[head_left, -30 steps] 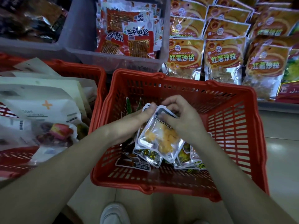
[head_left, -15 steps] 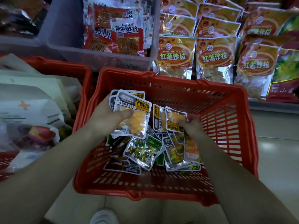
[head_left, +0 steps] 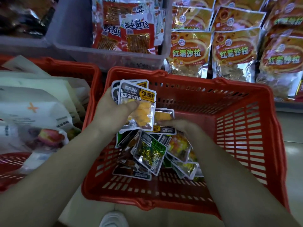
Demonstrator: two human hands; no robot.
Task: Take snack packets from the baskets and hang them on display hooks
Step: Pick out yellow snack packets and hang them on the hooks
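Observation:
A red plastic basket (head_left: 246, 128) stands on the floor in front of me with several small snack packets (head_left: 150, 151) heaped in its left half. My left hand (head_left: 113, 112) grips a small stack of mango candy packets (head_left: 139, 102), thumb across the front one, held upright above the heap. My right hand (head_left: 178, 126) reaches down into the heap, its fingers curled on another mango packet (head_left: 164, 116) that lies half under the stack.
A second red basket (head_left: 78, 68) with white bags (head_left: 32, 104) sits at the left. A clear bin (head_left: 106, 56) with red packets stands behind. Orange sweet-potato bags (head_left: 188, 51) hang in rows at the upper right. My white shoe (head_left: 113, 220) shows below.
My left hand has raised its stack of mango packets a little higher. My right hand has moved left through the heap and taken hold of another mango packet.

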